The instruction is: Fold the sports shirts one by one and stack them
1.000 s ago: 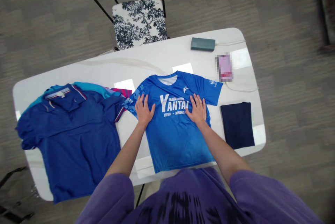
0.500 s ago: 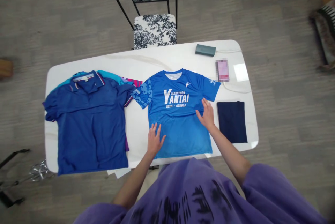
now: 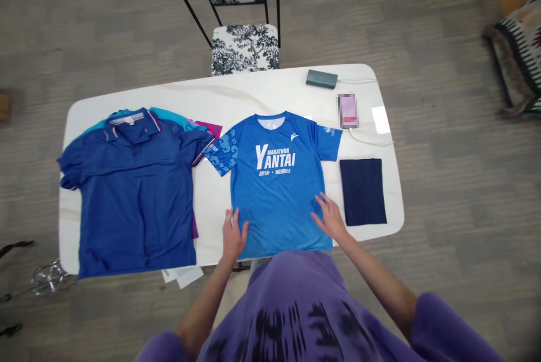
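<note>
2 flat hands, left hand (image 3: 234,236) and right hand (image 3: 331,221), on blue T-shirt's (image 3: 276,181) hem.

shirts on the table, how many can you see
At least 4: the Yantai shirt under both hands, the navy polo at left, with turquoise and pink edges showing beneath it; more may be hidden.

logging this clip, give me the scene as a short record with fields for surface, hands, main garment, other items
surface: white table, seen from above
left hand: left hand flat on the lower left hem of the blue t-shirt
right hand: right hand flat on its lower right hem
main garment: blue t-shirt, spread face up, white YANTAI MARATHON print
left of it: navy polo shirt on top of other garments
right of it: folded dark cloth
far edge: grey-green power bank, pixelated object, white cable
beyond table: patterned chair
</note>
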### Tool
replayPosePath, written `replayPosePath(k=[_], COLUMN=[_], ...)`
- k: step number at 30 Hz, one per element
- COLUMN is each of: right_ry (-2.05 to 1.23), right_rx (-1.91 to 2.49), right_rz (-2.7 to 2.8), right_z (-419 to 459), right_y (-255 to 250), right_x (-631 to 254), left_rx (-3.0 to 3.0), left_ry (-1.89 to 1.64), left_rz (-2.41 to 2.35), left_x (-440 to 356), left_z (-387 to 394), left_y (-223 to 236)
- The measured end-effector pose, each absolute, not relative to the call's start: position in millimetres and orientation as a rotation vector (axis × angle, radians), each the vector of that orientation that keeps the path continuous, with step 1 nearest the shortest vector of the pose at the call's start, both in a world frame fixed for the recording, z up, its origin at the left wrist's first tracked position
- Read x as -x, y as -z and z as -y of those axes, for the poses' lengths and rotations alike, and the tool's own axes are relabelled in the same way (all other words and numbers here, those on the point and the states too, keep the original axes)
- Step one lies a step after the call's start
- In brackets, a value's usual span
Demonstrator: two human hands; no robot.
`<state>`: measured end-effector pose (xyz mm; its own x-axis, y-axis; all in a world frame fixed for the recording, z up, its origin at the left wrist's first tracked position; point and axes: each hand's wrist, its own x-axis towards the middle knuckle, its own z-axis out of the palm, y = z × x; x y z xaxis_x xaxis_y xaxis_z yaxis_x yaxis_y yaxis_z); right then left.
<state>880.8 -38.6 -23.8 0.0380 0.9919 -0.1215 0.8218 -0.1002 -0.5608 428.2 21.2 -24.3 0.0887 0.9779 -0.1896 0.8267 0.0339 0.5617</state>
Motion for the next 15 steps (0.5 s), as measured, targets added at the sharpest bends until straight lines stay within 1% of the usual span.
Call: replayPosePath(k=[3,5,7,9,11,15], right_ry=[-0.588,-0.511,-0.494,-0.531,-0.566,-0.558], right_rx=[1.993,2.087,2.221,2.341,2.425,2.53], right_rz=[1.846,1.823,1.785,1.71,1.62,1.538], right_z=[-86,-163,-218,-246,-254,-253], right_y=[30,40,53,66,77,90], right_x=[-912,-932,-947,-957,-961,-961], left_rx=[-1.924,-1.985,-2.019,-2.008,-1.992,-1.98], left_ry=[-0.446,-0.46,-0.394,-0.272,-0.173,-0.201], left_rz=[-1.74,-1.714,-1.705,-1.74,-1.79,-1.84], left_x=[-427,-427,-426,-423,-419,-416], left_z=[-155,-238,-299,-331,-341,-339], left_y=[36,47,59,71,82,97])
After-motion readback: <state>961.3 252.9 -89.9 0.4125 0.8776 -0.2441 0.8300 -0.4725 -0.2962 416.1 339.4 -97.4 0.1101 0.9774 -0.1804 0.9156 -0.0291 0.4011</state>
